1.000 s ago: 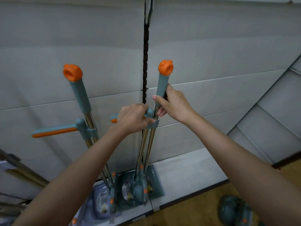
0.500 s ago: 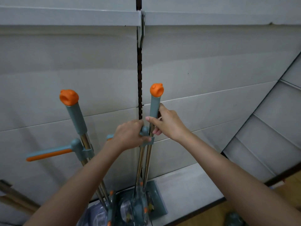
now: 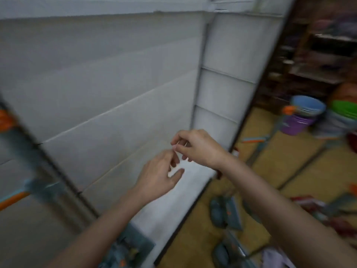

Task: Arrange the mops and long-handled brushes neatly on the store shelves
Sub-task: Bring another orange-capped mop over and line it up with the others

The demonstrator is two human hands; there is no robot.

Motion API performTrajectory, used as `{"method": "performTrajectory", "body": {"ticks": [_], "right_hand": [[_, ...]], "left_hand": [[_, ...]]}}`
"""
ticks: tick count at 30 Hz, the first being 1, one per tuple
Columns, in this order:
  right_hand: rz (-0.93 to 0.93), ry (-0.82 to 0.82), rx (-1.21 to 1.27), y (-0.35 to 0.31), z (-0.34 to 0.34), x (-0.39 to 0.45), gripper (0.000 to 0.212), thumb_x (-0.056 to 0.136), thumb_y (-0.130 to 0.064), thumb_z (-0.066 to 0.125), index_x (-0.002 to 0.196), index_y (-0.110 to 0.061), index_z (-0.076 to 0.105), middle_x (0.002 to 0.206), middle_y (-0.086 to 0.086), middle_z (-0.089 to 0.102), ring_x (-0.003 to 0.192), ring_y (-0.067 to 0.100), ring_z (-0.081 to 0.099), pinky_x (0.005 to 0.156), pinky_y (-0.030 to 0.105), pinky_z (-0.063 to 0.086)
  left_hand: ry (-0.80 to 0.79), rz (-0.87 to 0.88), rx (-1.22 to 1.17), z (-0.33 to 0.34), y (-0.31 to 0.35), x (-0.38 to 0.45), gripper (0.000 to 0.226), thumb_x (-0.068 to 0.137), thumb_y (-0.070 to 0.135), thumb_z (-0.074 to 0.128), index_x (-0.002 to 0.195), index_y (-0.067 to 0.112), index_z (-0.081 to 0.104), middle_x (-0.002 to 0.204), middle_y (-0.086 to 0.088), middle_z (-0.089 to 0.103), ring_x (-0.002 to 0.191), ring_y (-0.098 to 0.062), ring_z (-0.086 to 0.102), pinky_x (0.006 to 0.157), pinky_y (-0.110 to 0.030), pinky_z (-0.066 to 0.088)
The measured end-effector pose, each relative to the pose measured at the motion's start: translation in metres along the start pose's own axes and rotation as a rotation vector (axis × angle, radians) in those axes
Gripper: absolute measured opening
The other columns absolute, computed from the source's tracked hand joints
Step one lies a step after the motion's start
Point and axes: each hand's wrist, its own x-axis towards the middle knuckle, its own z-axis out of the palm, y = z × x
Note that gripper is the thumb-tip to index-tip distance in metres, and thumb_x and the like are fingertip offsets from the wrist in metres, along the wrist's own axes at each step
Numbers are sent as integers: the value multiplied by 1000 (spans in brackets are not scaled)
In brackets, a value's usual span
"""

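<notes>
**A:** Two hands, both yours, both empty as far as the blur lets me judge. Your left hand (image 3: 160, 174) sits nearest, fingers loosely curled and half open, thumb out, nothing in it.

**B:** And the right?

**A:** Your right hand (image 3: 195, 147) is just above and beyond the left, fingers bent in a light pinch, the tips nearly meeting the left's. I see nothing between them.

**B:** Where are the mops?

**A:** You have one mop head (image 3: 128, 248) low by your left forearm, standing on the shelf (image 3: 173, 198) at its near end. Blurred teal-and-orange handles (image 3: 21, 192) show at the far left edge, against the back panel (image 3: 100, 78). The rest lie on the floor (image 3: 301, 171) to your right: a teal mop head (image 3: 224, 211) just off the shelf's front edge, another (image 3: 226, 252) nearer you below it.

**B:** Anything further out?

**A:** A long pole (image 3: 270, 138) with an orange tip slants up from the floor beyond your right wrist. Behind it you have a stack of buckets (image 3: 301, 115), blue over purple, and something green (image 3: 343, 109) beside them. Past those, dark shelving (image 3: 316, 55) too smeared to read.

**B:** And the shelf itself?

**A:** White, bare under your hands, running away from you to a side panel (image 3: 224, 93) at its far end.
</notes>
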Motion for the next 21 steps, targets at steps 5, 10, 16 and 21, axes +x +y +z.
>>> {"method": "performTrajectory", "body": {"ticks": [5,10,16,21], "right_hand": [[253,24,-358,94,-104,-121,21,89,-21,56,104,-13,68,102,7,71,96,20,63,74,23,38],[529,87,-548,140,-169,-225,29,88,-43,54,101,-21,69,107,6,69,105,26,58,89,41,47],[723,-89,-249,186,-192,-284,53,77,-56,63,121,-25,58,107,-10,64,98,9,59,85,29,51],[633,259,12,240,-178,-291,30,77,-27,74,101,-22,56,92,-5,58,81,10,55,67,20,44]], "left_hand": [[-509,317,-112,111,123,37,42,82,48,57,113,19,54,104,1,53,99,-19,56,79,-28,45],[-863,418,-89,186,216,45,73,81,58,54,141,23,29,142,-2,40,126,-18,44,100,-27,37],[-1094,389,-11,239,263,33,75,78,59,56,139,24,32,140,-1,46,125,-19,46,99,-32,40],[-1033,206,-126,278,269,18,66,87,29,57,141,21,20,111,-5,56,98,-20,59,80,-30,48]]}}
